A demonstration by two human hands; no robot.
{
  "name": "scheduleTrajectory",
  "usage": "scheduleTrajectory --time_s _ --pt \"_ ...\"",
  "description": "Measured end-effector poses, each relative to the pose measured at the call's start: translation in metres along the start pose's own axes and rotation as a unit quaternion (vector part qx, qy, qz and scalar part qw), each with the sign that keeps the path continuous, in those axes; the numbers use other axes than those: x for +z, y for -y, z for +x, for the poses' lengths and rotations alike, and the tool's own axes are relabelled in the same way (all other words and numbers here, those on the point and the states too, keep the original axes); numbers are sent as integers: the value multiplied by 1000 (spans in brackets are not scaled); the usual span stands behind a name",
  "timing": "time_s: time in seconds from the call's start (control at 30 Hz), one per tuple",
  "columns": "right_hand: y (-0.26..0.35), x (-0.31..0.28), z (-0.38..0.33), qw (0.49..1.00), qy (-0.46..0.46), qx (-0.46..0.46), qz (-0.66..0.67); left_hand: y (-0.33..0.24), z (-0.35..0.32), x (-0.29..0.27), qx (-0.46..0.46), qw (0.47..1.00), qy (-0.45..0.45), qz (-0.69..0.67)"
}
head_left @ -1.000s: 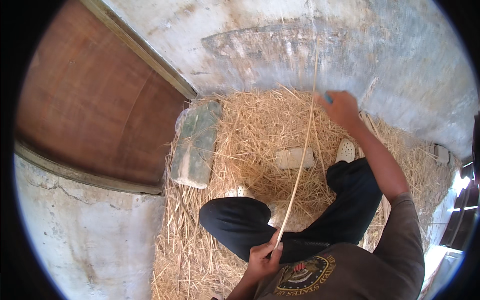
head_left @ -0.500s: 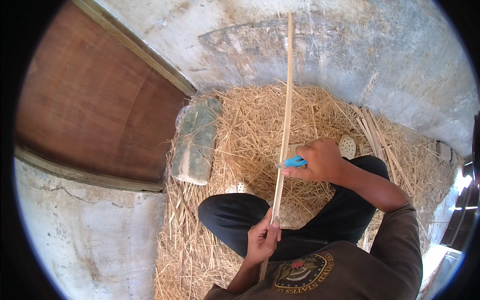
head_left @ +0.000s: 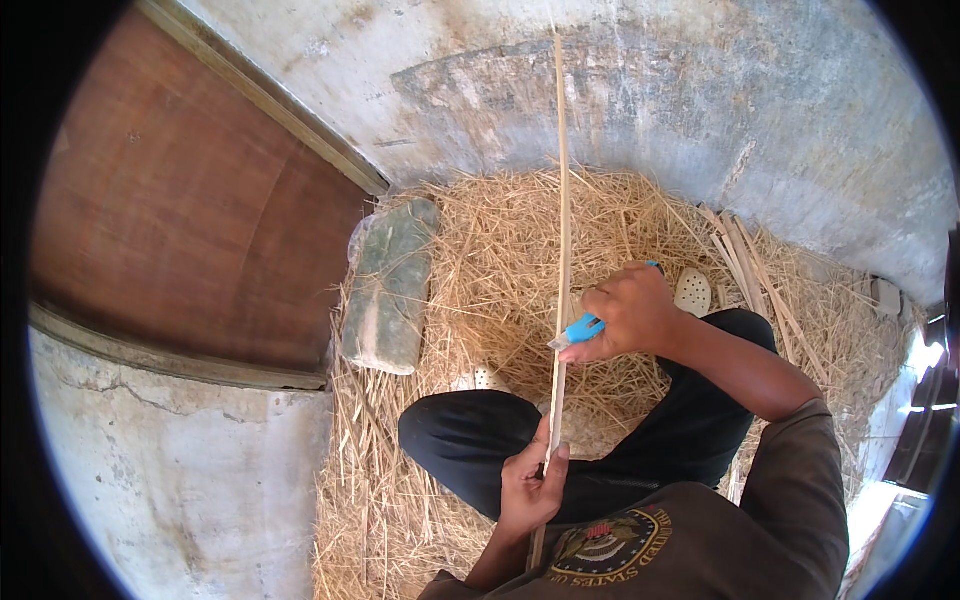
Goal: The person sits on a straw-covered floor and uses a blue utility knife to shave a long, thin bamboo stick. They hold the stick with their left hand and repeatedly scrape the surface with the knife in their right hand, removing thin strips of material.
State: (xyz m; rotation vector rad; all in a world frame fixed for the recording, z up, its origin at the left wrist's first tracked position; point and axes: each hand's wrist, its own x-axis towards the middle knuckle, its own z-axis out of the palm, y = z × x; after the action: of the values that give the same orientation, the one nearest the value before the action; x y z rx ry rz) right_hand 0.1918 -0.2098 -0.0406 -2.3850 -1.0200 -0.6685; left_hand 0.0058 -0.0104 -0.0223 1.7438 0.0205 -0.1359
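A long, narrow, pale wooden strip (head_left: pixel 564 200), perhaps bamboo, stretches from my lap up toward the wall. Low on the strip, my left hand (head_left: pixel 532 487) grips it between thumb and fingers. Farther up, my right hand (head_left: pixel 632 312) is closed around a blue utility knife (head_left: pixel 584 329). Its short metal blade lies against the strip, with my right thumb just below the blade and beside the strip. The strip's lower end passes under my left hand toward my shirt.
Straw and thin shavings (head_left: pixel 500 230) cover the floor. A greenish stone block (head_left: pixel 391 285) lies left, near a brown door panel (head_left: pixel 190 200). Several split strips (head_left: pixel 748 258) lie at the right by the stained wall (head_left: pixel 680 110). Perforated pale clogs (head_left: pixel 693 292) show beside my legs.
The strip's far end has swung slightly left and turned narrower side up. My right hand has tilted the knife more, its rear end now showing above my fist. My left hand keeps its grip.
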Motion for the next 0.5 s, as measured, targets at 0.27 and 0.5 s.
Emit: scheduleTrajectory --time_s 0.27,0.5 --pt "-11 4 7 1000 -11 24 -9 3 -6 -3 -14 999 -3 -32" --pt "-42 -3 24 987 19 137 -85 0 -19 -5 -17 1000 7 -15"
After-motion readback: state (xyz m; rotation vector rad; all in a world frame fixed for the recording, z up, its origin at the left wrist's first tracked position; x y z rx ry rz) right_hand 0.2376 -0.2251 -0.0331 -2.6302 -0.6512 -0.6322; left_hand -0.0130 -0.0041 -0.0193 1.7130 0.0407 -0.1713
